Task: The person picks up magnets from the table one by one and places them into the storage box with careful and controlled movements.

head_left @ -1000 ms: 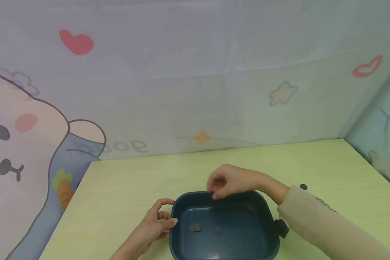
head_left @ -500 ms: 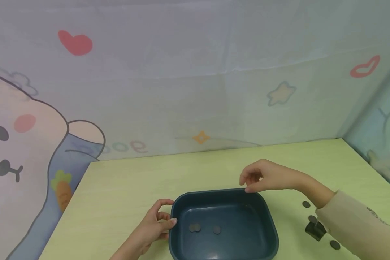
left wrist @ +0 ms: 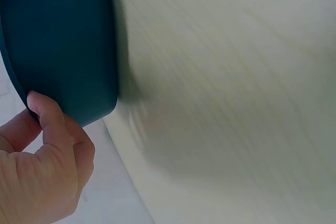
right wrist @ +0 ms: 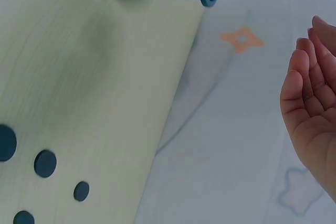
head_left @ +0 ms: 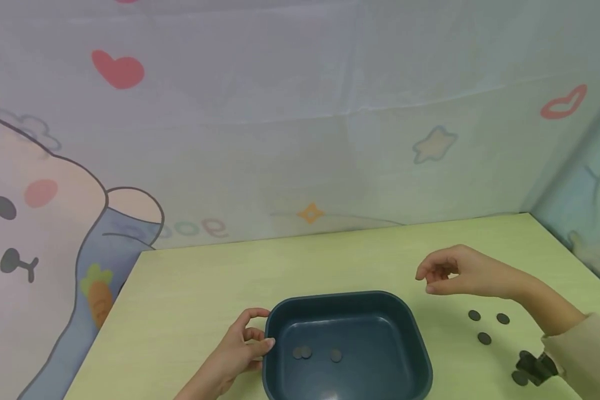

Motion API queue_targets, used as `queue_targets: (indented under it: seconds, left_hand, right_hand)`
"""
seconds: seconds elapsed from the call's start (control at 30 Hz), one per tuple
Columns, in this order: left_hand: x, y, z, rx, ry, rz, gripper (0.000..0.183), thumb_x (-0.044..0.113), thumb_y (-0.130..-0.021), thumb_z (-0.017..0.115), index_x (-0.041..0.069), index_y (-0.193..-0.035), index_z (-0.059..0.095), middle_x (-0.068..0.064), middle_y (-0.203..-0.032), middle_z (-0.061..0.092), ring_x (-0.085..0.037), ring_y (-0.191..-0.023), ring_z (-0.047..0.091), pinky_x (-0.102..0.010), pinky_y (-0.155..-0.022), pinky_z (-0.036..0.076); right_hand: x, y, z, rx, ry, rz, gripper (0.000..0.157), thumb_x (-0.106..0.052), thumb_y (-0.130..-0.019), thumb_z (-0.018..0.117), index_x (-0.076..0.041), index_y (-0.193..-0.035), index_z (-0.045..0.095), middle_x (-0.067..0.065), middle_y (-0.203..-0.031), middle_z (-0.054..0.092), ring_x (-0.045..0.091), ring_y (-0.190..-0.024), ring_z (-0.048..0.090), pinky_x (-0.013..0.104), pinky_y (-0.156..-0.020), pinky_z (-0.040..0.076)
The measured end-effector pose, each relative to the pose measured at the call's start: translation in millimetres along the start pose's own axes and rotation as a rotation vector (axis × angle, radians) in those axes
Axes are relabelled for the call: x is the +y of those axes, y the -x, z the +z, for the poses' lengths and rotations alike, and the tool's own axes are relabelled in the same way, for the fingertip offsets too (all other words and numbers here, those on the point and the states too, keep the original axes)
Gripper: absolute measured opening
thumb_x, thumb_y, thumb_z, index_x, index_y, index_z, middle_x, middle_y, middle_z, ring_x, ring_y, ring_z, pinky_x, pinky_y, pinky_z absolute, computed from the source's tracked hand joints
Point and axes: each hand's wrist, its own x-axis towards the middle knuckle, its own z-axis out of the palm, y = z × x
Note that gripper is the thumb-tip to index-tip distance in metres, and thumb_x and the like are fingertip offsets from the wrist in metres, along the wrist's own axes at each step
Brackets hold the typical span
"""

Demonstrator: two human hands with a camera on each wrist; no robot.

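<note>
A dark blue rectangular basin (head_left: 375,355) stands at the front middle of the table. My left hand (head_left: 242,344) grips its left rim, with the thumb over the edge; the left wrist view shows this hand (left wrist: 50,156) pinching the basin wall (left wrist: 63,40). Three small dark round discs (head_left: 335,355) lie inside the basin, two of them touching. Up and to the right of the basin, my right hand (head_left: 462,270) hovers above the table with loosely curled fingers. Nothing shows between the fingers of this hand (right wrist: 315,87) in the right wrist view.
Several more dark discs (head_left: 484,338) lie on the pale green table (head_left: 205,278) right of the basin. A black device (head_left: 537,368) sits by the right cuff, partly covering that area. A printed cloth (head_left: 280,139) hangs behind the table.
My right hand has moved right, from above the basin's back rim to beyond its right side, uncovering several discs on the table. The left hand and the discs in the basin stay put.
</note>
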Motion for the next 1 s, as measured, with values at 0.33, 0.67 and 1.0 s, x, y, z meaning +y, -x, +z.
queue_targets:
  seconds: [0.33, 0.67, 1.0]
  left_hand:
    - [0.9, -1.5, 0.8, -0.004, -0.009, -0.007, 0.053, 0.002, -0.087, 0.063, 0.01, -0.132, 0.037, -0.005, -0.084, 0.047, -0.015, -0.066, 0.053, -0.025, -0.055, 0.046]
    - [-2.8, -2.2, 0.3, -0.024, 0.007, -0.008, 0.055, 0.004, -0.087, 0.063, 0.011, -0.134, 0.035, -0.006, -0.085, 0.048, -0.015, -0.067, 0.055, -0.027, -0.056, 0.048]
    - [-0.5, -1.5, 0.4, -0.008, 0.001, -0.021, 0.054, 0.002, -0.087, 0.063, 0.01, -0.133, 0.036, -0.005, -0.083, 0.048, -0.015, -0.066, 0.055, -0.026, -0.055, 0.048]
  right_hand:
    - [13, 34, -13.8, 0.09, 0.029, 0.083, 0.022, -0.001, -0.087, 0.062, -0.013, -0.106, 0.062, -0.005, -0.087, 0.06, 0.013, -0.076, 0.057, 0.027, -0.062, 0.047]
    - [22, 63, -22.5, 0.168, 0.02, 0.181, 0.023, -0.007, -0.088, 0.063, -0.008, -0.111, 0.061, 0.005, -0.091, 0.061, 0.014, -0.079, 0.06, 0.027, -0.065, 0.05]
    - [46, 85, -28.5, 0.233, 0.049, 0.268, 0.024, -0.006, -0.087, 0.064, -0.005, -0.111, 0.061, 0.002, -0.092, 0.063, 0.012, -0.081, 0.06, 0.025, -0.067, 0.051]
